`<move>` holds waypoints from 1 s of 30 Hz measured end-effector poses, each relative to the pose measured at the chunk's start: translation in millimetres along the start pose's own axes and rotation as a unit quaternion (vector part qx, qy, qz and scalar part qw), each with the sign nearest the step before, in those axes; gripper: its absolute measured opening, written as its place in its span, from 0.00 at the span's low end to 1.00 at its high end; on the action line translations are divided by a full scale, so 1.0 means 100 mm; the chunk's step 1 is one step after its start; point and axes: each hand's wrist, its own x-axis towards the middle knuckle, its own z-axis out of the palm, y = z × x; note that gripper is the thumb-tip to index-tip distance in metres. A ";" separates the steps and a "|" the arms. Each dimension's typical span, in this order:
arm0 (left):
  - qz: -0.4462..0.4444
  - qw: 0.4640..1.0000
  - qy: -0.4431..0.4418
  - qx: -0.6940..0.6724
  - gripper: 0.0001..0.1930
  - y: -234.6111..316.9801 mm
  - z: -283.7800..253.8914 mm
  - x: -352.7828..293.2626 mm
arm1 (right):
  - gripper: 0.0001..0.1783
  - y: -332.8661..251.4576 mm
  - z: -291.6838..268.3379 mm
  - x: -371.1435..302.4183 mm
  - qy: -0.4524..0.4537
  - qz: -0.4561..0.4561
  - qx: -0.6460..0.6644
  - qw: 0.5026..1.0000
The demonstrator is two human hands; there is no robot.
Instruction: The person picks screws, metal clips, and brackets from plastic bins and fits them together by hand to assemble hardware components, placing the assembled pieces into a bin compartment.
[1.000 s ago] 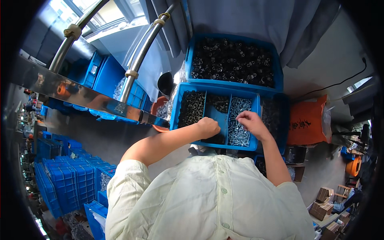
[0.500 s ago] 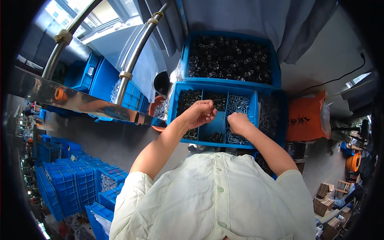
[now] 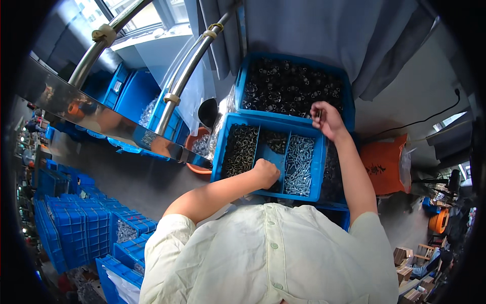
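My left hand [image 3: 267,174] is closed, knuckles up, low over the middle compartment of a blue divided tray [image 3: 320,175]. Its fingertips are hidden. My right hand [image 3: 329,121] is raised at the near right edge of a blue bin [image 3: 244,76] of black looped clamps [image 3: 288,83]. Those fingers are curled together around something small and dark that I cannot make out. Brass-coloured ring-like parts [image 3: 240,149] fill the tray's left compartment. Small dark parts [image 3: 275,142] lie at the far end of the middle one, and silvery screws [image 3: 299,164] fill the right one.
Left of the tray stand an orange bowl [image 3: 199,168] of small clear parts and a black scoop [image 3: 208,112]. A metal rail [image 3: 121,119] with upright pipes runs at the left. An orange sack [image 3: 387,169] stands at the right; blue crates [image 3: 81,228] are stacked lower left.
My right hand has gone from the screw compartment up and right to the bin of clamps. My left hand has come down and slightly right, toward the near end of the middle compartment.
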 end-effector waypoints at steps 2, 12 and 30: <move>-0.012 1.000 0.010 0.009 0.13 0.01 0.01 0.03 | 0.04 -0.02 0.00 0.32 0.030 -0.034 -0.033 0.998; -0.038 0.998 -0.012 -0.049 0.16 -0.01 0.03 0.01 | 0.10 0.03 0.04 0.97 -0.023 -0.182 -0.818 0.546; 0.104 0.937 0.281 -0.180 0.10 -0.35 -1.16 -0.33 | 0.14 0.60 0.91 -0.71 -0.039 0.124 0.418 0.899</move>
